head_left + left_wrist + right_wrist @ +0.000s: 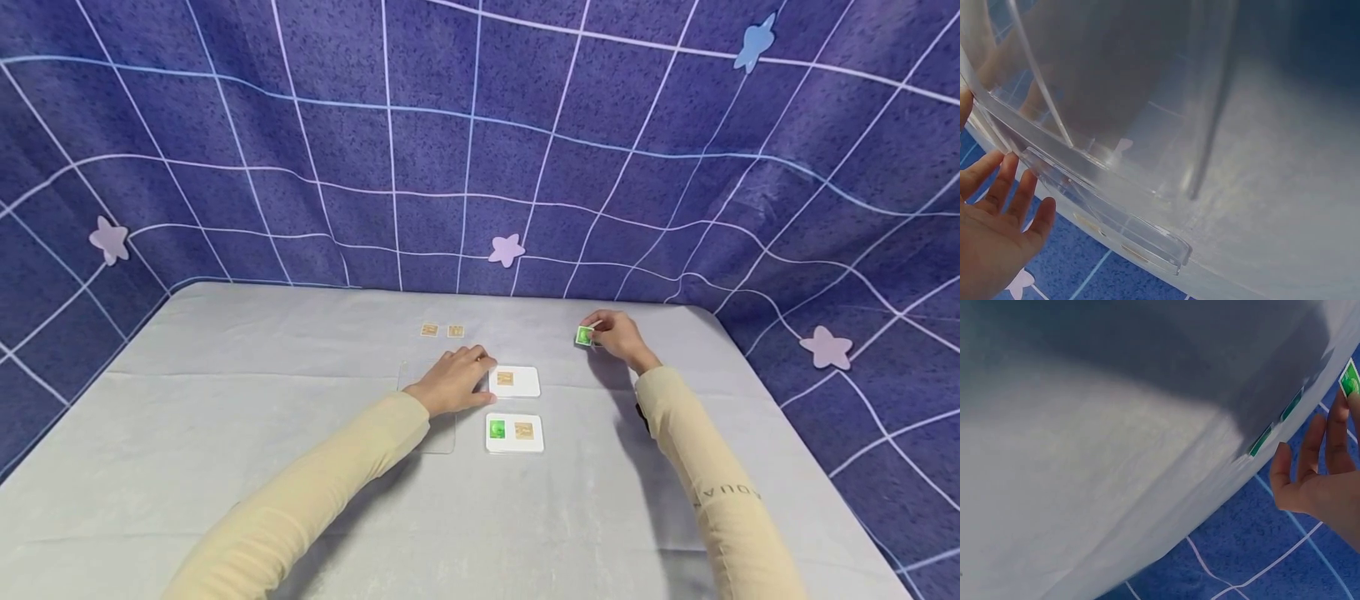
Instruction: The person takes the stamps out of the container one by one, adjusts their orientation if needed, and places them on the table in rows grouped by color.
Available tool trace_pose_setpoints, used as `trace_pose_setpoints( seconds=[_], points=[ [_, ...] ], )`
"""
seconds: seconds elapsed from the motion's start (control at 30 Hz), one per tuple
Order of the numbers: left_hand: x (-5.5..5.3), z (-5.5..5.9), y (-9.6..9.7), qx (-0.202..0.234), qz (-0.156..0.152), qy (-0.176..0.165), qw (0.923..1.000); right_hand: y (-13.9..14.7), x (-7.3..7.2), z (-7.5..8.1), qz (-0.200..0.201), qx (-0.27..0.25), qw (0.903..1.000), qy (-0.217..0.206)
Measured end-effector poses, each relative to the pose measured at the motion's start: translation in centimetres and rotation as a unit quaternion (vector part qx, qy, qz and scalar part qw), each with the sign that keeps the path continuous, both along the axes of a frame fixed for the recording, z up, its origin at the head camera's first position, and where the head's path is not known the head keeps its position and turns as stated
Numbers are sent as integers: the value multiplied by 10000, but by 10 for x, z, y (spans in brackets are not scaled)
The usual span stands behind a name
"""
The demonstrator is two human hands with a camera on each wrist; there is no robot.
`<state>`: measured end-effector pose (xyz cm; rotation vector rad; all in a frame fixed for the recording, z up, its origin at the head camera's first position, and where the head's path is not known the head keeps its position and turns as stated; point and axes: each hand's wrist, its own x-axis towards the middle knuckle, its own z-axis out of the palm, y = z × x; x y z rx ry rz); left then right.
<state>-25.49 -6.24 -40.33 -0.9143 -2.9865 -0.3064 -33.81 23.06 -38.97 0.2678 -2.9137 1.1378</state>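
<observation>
My right hand pinches a small green picture card at the back right of the table; the card also shows in the right wrist view, clear of the tabletop. My left hand has its fingers spread at the left edge of a white rectangular plate bearing one brown picture card. Whether it presses on that plate, I cannot tell. Just nearer stands a second white plate, with a green card on its left half and a brown card on its right.
Two brown cards lie side by side near the back edge. Clear plastic lies under and beside my left forearm. Two green cards rest on the grey cloth near my right hand. A blue gridded curtain hangs behind.
</observation>
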Motion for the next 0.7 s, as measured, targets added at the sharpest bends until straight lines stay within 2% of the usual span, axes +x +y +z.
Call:
trace_pose_setpoints(
  seconds=[0.3,0.7],
  points=[
    [0,1,0,-18,19,-47,10000,1,-5,-2,69,86,9998,-143],
    [1,2,0,-51,25,-66,10000,-2,-9,-6,172,368,9991,120]
  ],
)
